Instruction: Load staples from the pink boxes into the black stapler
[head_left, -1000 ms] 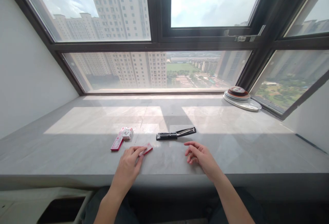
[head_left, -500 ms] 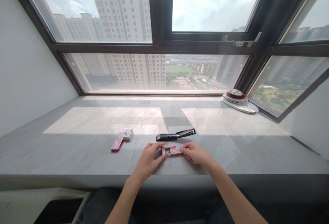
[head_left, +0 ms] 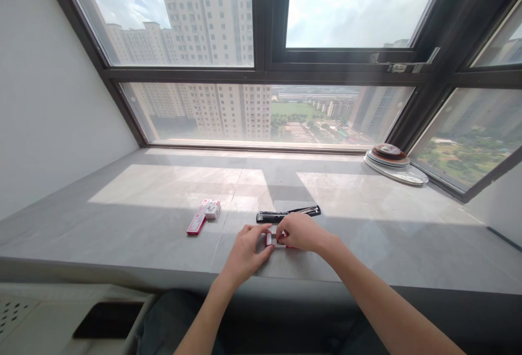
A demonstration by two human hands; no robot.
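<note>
Stacked plates (head_left: 389,161) near window frame (head_left: 204,75)

And here's the left hand (head_left: 247,249), bare, slender-fingered; the right hand (head_left: 304,230) bare as well! Left forearm (head_left: 206,311), uncovered; right forearm (head_left: 369,287), uncovered right down to the edge of view. Below, dark blue-grey cloth (head_left: 175,319) covers a leg, its finer detail lost in shadow.

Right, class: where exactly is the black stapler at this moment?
In the head view, the black stapler lies slightly right of centre on the sill, just beyond the right hand, which partly hides it.
</note>
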